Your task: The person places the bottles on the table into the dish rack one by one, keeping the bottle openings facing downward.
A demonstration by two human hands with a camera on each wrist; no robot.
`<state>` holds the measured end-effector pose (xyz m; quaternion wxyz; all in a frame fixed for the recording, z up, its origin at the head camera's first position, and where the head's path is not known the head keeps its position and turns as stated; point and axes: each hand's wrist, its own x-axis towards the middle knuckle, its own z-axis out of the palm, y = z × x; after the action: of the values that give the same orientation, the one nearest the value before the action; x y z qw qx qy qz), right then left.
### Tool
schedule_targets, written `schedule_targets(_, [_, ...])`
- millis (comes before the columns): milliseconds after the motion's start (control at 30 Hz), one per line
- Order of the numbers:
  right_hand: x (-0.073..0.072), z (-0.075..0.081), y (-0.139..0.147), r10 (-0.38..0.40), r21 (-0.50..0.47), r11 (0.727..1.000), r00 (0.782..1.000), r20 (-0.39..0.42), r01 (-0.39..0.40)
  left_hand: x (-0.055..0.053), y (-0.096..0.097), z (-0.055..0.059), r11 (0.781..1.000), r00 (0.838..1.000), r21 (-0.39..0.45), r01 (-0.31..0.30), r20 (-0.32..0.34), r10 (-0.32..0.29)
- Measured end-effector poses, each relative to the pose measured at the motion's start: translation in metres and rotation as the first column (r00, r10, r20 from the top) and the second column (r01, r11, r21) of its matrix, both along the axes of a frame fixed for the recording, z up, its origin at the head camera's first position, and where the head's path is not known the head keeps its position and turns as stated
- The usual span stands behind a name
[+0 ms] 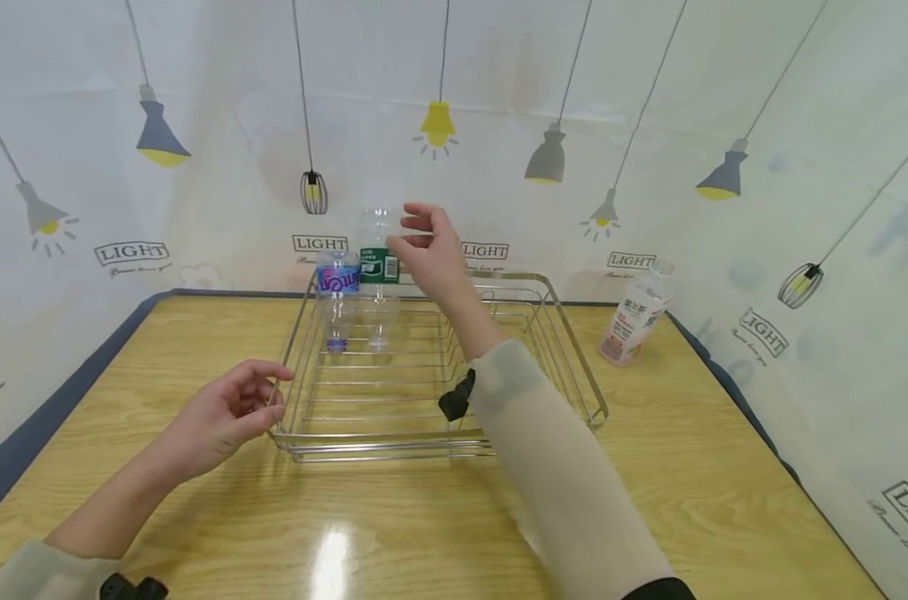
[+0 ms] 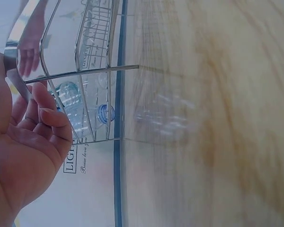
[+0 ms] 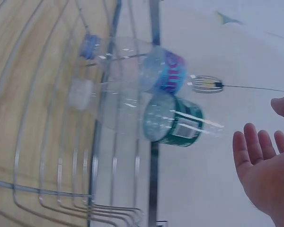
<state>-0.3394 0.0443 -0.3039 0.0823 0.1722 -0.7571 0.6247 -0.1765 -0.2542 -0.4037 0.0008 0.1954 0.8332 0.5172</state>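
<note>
Two clear plastic bottles stand upside down, caps at the bottom, in the back left of a wire dish rack point(image 1: 394, 436). One bottle point(image 1: 337, 287) has a blue and purple label and a blue cap; the other bottle point(image 1: 379, 265) has a green label and a white cap. My right hand point(image 1: 433, 254) is raised beside the green-labelled bottle, and in the right wrist view a gap shows between its loose, empty fingers point(image 3: 253, 146) and the bottle. At the rack's front left corner, my left hand point(image 1: 229, 412) holds the metal rim point(image 2: 16, 71) between thumb and curled fingers.
A third bottle point(image 1: 637, 312), with a white and pink label and no cap showing, stands upright on the wooden table point(image 1: 686, 467), right of the rack. Behind the table hangs a white backdrop point(image 1: 236, 75) printed with lamps.
</note>
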Motion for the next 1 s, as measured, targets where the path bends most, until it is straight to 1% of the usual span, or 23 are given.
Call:
schedule_targets(133, [0.013, 0.019, 0.009, 0.032, 0.015, 0.999, 0.997, -0.069, -0.031, 0.0, -0.002, -0.001, 1.0, 1.0, 0.003, 0.003, -0.018, -0.003])
schedule_targets(233, [0.023, 0.03, 0.02, 0.057, 0.029, 0.998, 0.993, -0.108, -0.054, 0.0, -0.003, -0.003, 1.0, 1.0, 0.002, 0.0, -0.024, 0.0])
schedule_targets(333, [0.033, 0.039, 0.036, 0.07, 0.056, 0.996, 0.989, -0.129, -0.064, -0.001, -0.003, -0.004, 1.0, 1.0, 0.003, 0.003, -0.021, -0.003])
schedule_targets(433, [0.042, 0.043, 0.056, 0.079, 0.093, 0.993, 0.986, -0.149, -0.066, -0.001, -0.003, -0.004, 1.0, 1.0, 0.002, 0.006, -0.018, -0.006])
schedule_targets(500, [0.047, 0.043, 0.07, 0.08, 0.12, 0.991, 0.983, -0.168, -0.06, -0.001, -0.003, -0.004, 1.0, 1.0, 0.004, 0.01, -0.019, -0.01])
schedule_targets(600, [0.052, 0.04, 0.093, 0.068, 0.156, 0.987, 0.98, -0.185, -0.039, -0.001, -0.002, -0.004, 1.0, 1.0, 0.005, 0.012, -0.018, -0.012])
schedule_targets(833, [0.067, 0.027, 0.143, 0.014, 0.263, 0.965, 0.988, -0.156, 0.028, -0.002, -0.001, -0.004, 1.0, 1.0, 0.011, 0.007, -0.005, -0.007])
schedule_targets(900, [0.07, 0.023, 0.157, -0.001, 0.274, 0.961, 0.989, -0.148, 0.042, -0.002, -0.001, -0.004, 1.0, 1.0, 0.011, 0.004, -0.004, -0.004])
schedule_targets(1000, [0.074, 0.015, 0.179, -0.027, 0.267, 0.962, 0.989, -0.143, 0.064, -0.001, 0.0, -0.004, 1.0, 1.0, 0.01, 0.002, -0.003, -0.002])
